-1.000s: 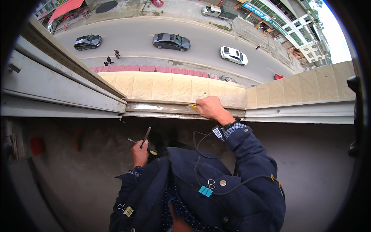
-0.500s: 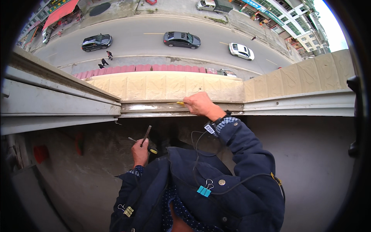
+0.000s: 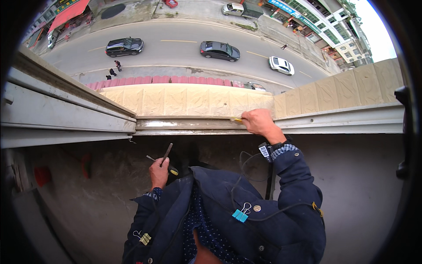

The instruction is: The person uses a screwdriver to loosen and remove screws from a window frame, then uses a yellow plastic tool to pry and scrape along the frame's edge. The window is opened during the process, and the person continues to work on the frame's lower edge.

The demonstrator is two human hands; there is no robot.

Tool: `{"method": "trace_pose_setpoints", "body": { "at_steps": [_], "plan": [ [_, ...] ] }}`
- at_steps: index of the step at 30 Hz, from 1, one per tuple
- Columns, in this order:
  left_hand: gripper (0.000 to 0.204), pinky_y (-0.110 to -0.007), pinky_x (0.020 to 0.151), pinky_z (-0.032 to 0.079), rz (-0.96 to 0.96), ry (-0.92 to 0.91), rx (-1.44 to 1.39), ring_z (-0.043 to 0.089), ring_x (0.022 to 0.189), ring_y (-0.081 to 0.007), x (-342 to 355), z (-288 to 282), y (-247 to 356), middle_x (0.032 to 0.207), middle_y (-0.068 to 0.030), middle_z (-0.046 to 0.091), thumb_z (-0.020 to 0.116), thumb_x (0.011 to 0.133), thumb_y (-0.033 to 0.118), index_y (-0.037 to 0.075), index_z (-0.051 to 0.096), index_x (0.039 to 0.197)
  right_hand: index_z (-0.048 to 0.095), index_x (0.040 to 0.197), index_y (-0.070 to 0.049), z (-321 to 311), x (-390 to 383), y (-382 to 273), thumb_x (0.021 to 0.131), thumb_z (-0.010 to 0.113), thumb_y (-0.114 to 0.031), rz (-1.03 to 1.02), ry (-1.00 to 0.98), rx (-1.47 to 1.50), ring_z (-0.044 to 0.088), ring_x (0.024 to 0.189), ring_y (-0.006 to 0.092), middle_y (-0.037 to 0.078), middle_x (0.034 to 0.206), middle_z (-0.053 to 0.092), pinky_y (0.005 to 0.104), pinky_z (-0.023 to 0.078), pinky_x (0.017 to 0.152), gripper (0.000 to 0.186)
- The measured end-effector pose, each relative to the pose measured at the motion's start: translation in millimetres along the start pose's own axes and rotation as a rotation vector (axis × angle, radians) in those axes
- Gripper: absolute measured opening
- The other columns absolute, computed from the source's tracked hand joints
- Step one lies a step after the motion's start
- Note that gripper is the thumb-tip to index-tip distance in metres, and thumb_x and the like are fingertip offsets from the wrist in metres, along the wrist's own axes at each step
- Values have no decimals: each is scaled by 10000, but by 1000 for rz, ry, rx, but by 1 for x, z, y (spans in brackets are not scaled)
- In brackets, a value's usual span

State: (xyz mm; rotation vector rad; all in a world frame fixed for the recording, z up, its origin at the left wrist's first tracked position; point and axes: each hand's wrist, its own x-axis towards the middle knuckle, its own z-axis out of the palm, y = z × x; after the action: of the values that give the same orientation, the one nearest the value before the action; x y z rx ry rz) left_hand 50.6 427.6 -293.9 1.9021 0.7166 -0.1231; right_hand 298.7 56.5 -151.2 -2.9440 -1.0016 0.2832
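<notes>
My right hand is closed around a slim yellow tool, most of it hidden by the fingers. Its tip rests at the outer edge of the window track, near the track's right end. The track is dirty, with a pale, shiny patch toward its left end. Lower down, in front of my body, my left hand grips a flat dark metal bar pointing up. The same hand also holds a screwdriver with a black and yellow handle, its thin shaft poking out to the left.
Grey window frames flank the opening on the left and right. Outside lies a beige tiled ledge, with a street far below carrying cars and pedestrians. A red object stands at the left indoors. A thin cable loops by my right sleeve.
My right hand has slid rightward along the window track with the yellow tool. My left hand keeps its place and its hold. On the street, the cars have shifted to the right.
</notes>
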Motion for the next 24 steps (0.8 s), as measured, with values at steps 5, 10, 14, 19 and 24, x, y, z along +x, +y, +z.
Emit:
{"method": "trace_pose_setpoints", "body": {
  "at_steps": [5,10,14,19,24],
  "plan": [
    [280,-409,777,528,-31,-3,22,701,863,-352,-3,-5,8,902,-195,716,697,958,263,3,740,1054,664,832,-128,32,65,-73,880,658,-227,-250,214,280,688,696,345,93,756,684,468,534,596,111],
    [274,-411,766,520,-77,4,22,691,845,-349,-6,-7,2,892,-198,709,687,963,247,-12,728,1045,601,804,-123,60,106,-133,842,644,-180,-381,279,365,670,665,359,91,770,661,470,530,580,80],
    [269,-414,761,516,-92,6,-45,685,832,-356,-7,-6,-2,890,-205,705,690,958,236,-17,724,1043,593,825,-116,67,91,-111,788,644,-150,-392,251,261,664,660,373,102,795,653,478,528,586,71],
    [268,-422,769,525,-71,16,25,698,854,-367,-3,-2,-2,905,-210,714,702,951,245,-6,735,1040,597,793,-100,50,26,-49,774,634,-157,-176,63,52,687,683,355,104,764,678,479,534,603,70],
    [272,-422,773,532,-43,-6,-2,705,868,-372,1,1,-3,911,-202,723,705,950,257,3,745,1038,619,794,-109,26,-6,-31,806,638,-141,-81,101,18,678,670,344,103,736,662,466,533,594,40]
  ]
}}
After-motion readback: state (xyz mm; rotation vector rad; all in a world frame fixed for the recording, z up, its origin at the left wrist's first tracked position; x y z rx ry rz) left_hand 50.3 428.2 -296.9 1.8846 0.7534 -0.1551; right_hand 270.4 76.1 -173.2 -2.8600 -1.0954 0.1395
